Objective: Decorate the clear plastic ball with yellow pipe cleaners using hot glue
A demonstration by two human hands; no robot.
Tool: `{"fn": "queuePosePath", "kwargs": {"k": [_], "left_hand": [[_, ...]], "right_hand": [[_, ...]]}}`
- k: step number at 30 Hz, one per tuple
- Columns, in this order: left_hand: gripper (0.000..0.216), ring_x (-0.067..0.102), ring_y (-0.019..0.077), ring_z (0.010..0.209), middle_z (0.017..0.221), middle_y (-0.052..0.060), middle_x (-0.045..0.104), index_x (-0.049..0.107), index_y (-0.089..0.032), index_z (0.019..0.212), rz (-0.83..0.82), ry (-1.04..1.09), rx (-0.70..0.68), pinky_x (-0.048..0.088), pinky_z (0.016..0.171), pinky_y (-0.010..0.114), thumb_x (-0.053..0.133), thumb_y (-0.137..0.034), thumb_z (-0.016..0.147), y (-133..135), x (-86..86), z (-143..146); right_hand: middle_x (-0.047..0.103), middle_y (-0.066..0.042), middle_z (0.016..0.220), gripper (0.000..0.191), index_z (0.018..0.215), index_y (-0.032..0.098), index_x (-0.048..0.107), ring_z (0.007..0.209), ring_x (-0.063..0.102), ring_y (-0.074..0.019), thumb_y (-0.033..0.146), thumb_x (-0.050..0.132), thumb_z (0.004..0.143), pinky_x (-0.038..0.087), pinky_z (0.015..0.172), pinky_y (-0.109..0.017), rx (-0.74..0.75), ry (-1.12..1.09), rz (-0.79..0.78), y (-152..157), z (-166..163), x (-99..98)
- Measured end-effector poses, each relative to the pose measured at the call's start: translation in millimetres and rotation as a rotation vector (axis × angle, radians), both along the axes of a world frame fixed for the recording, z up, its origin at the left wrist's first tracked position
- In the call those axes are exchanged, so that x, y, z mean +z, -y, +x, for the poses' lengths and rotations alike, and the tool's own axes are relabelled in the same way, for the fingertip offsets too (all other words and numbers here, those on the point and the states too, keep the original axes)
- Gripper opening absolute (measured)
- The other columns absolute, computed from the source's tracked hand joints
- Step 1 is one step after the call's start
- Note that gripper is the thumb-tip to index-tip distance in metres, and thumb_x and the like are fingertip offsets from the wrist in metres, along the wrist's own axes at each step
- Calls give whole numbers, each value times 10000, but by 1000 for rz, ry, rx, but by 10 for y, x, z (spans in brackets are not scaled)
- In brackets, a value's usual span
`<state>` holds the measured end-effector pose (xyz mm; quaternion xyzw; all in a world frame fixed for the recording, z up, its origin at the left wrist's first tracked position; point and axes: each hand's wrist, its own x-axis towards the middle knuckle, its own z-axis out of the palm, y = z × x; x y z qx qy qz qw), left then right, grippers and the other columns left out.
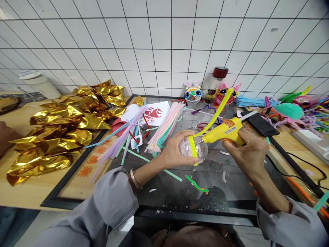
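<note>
My left hand [177, 151] is closed round a clear plastic ball [202, 151] held over the dark glass work surface [180, 192]. A yellow-green pipe cleaner [214, 115] wraps the ball and sticks up to the right. My right hand [248, 152] grips a yellow hot glue gun [226, 132]. Its nozzle points left and touches the ball where the pipe cleaner meets it.
Crumpled gold foil [66, 127] lies at the left. Pastel pipe cleaners [164, 127] and red cut paper [154, 113] lie behind the hands. A jar [216, 84], small decorated figures [192, 93], a phone [259, 124] and more pipe cleaners [308, 109] sit at the right. Cables [303, 164] run right.
</note>
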<state>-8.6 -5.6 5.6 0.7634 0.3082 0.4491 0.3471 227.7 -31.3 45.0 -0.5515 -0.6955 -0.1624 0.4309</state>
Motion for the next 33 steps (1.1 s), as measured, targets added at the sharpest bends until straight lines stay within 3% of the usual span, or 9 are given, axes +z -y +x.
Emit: {"fn": "queuePosePath", "kwargs": {"k": [33], "left_hand": [[713,585,315,1237,1321,141,609,570,-178,1212,10,-3,-12,434,1096,464,851,-336,576,16,24,1]], "right_hand": [[375,61,513,293,575,237,374,452,329,-101,262,628,719,247,476,-274,-6,-28,-9,-12,-38,-24]]}}
